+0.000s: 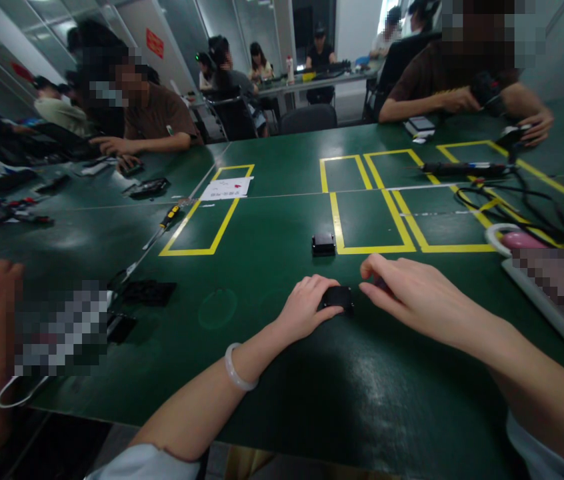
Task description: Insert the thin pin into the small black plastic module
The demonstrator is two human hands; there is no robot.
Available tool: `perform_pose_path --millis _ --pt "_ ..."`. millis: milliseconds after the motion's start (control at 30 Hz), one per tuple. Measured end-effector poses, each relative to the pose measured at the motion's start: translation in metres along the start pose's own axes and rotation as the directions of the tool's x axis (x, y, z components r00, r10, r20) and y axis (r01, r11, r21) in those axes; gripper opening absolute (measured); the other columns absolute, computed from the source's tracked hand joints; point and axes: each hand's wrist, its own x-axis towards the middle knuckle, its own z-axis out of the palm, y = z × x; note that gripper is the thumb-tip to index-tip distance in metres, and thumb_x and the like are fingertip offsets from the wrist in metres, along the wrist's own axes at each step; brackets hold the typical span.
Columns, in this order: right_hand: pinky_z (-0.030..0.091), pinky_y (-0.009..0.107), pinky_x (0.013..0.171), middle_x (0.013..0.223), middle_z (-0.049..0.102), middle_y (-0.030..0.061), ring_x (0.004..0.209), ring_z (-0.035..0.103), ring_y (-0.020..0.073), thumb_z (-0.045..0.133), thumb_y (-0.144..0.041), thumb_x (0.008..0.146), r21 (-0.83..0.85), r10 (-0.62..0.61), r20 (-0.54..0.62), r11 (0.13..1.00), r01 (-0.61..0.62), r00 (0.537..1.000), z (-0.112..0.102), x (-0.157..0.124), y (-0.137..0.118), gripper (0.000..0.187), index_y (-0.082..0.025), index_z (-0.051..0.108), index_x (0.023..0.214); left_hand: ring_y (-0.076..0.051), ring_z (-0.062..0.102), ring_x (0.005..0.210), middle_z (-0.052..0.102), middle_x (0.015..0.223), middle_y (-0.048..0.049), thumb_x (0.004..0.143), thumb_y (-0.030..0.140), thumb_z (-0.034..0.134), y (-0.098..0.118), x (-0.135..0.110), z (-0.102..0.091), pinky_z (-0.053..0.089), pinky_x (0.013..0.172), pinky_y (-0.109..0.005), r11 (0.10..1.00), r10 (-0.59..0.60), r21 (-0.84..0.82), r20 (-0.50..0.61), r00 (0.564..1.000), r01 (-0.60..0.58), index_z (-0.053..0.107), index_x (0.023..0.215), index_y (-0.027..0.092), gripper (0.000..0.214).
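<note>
Nearest the camera, two bare forearms reach in from the bottom edge onto a dark green desk point(262, 373), the left one wearing a pale bangle point(239, 370). The left hand point(307, 310) rests on the desk with its fingers curled down over the left end of a small black block point(338, 298), gripping it. The block lies flat with its long axis running left to right, and its right end pokes out past the fingers. The right hand point(412, 293) lies just to the right of the block, palm down, with its fingers loosely bent and pointing left. Their tips are at the block's right end, but it cannot be told whether they touch it or pinch anything. The left hand is therefore the one on the block. A second black block point(323, 244) sits farther away, apart from both hands, beside a yellow tape outline point(372, 248). Other people work on the far side of the desk.
</note>
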Motion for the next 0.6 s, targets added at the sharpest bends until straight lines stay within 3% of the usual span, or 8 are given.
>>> perform_pose_path --millis 333,500,600 --pt "0.035 0.027 0.059 0.076 0.06 -0.0003 0.068 0.057 0.0165 0.043 -0.028 0.091 0.021 -0.026 0.029 0.999 0.025 0.999 0.0005 -0.001 0.001 0.007 -0.023 0.045 0.094 -0.024 0.05 0.106 0.056 0.115 -0.0066 0.089 0.043 0.056 0.0005 0.0004 -0.001 0.04 0.091 -0.038 1.0 0.007 -0.001 0.002 1.0 -0.007 0.051 0.118 0.023 0.035" --pt "0.035 0.028 0.059 0.073 0.061 0.0003 0.066 0.057 0.0178 0.042 -0.039 0.093 -0.016 -0.004 0.002 1.0 0.004 1.0 0.0019 0.0003 -0.0006 0.017 -0.022 0.047 0.091 -0.024 0.05 0.104 0.056 0.113 -0.0066 0.089 0.044 0.056 0.0002 0.0002 -0.0001 0.041 0.09 -0.038 1.0 -0.001 0.001 0.004 1.0 0.001 0.051 0.118 0.023 0.036" --pt "0.035 0.028 0.058 0.071 0.062 0.0005 0.065 0.057 0.0178 0.04 -0.036 0.094 -0.028 -0.009 -0.011 1.0 0.009 1.0 0.0037 0.0009 0.0004 0.016 -0.022 0.048 0.09 -0.025 0.05 0.105 0.056 0.114 -0.0068 0.089 0.044 0.055 0.0004 0.0001 0.0001 0.04 0.091 -0.038 1.0 -0.004 -0.002 0.005 1.0 0.004 0.051 0.118 0.023 0.036"
